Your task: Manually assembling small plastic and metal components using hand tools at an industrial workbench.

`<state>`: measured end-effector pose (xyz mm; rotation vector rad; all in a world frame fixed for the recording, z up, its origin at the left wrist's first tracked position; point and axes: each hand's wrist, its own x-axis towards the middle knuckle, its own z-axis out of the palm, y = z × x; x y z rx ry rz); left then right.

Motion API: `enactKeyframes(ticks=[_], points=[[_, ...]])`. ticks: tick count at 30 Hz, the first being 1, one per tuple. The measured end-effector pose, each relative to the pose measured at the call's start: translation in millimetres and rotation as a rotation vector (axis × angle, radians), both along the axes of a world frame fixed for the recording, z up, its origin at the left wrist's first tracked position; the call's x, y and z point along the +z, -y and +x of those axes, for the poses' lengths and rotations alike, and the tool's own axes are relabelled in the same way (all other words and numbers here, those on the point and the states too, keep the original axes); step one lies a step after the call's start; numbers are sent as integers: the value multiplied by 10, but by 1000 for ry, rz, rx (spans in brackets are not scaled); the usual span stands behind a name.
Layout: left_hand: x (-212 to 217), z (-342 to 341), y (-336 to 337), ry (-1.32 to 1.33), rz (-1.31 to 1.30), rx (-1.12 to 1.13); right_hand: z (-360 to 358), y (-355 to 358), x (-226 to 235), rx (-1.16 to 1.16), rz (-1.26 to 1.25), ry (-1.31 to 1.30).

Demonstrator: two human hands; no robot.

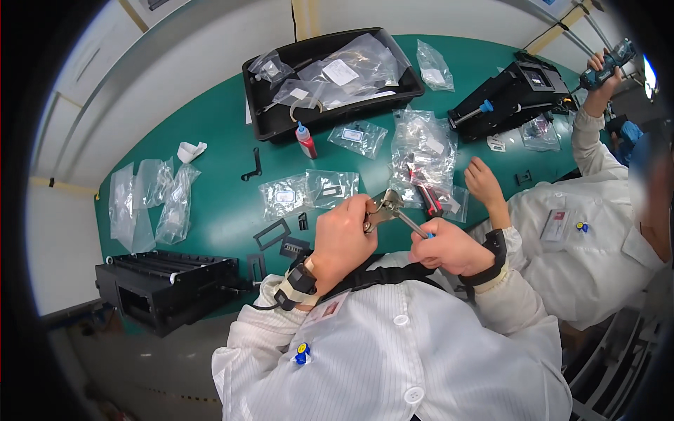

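In front of my chest, my left hand (344, 237) grips a small bent metal bracket (383, 209) between thumb and fingers. My right hand (453, 249) is closed around a screwdriver, its blue handle mostly hidden in the fist. The metal shaft (413, 224) slants up and left to the bracket, where the tip seems to meet it. Just beyond the hands lies a red and black tool (430, 201), partly under clear plastic bags (423, 144). Small black frames (272, 234) and plates rest on the green table left of my left hand.
A black tray (265, 126) of bagged parts stands at the back, a red bottle (306, 140) before it. Black housings sit at the near left (168, 288) and far right (516, 91). At right, a co-worker's hand raises a power screwdriver (608, 64); their other hand (484, 184) is near the bags.
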<state>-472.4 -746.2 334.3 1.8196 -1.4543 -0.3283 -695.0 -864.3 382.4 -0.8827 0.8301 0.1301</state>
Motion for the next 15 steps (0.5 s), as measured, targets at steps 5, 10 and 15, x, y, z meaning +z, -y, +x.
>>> enactKeyframes(ticks=[5, 10, 15], points=[[-36, 38, 57, -10, 15, 7, 133, -32, 110, 34, -483, -236], [36, -3, 79, -15, 69, 64, 263, -129, -90, -169, -1980, -260], [-14, -32, 70, -25, 31, 70, 202, -17, -156, -224, -1956, -99]])
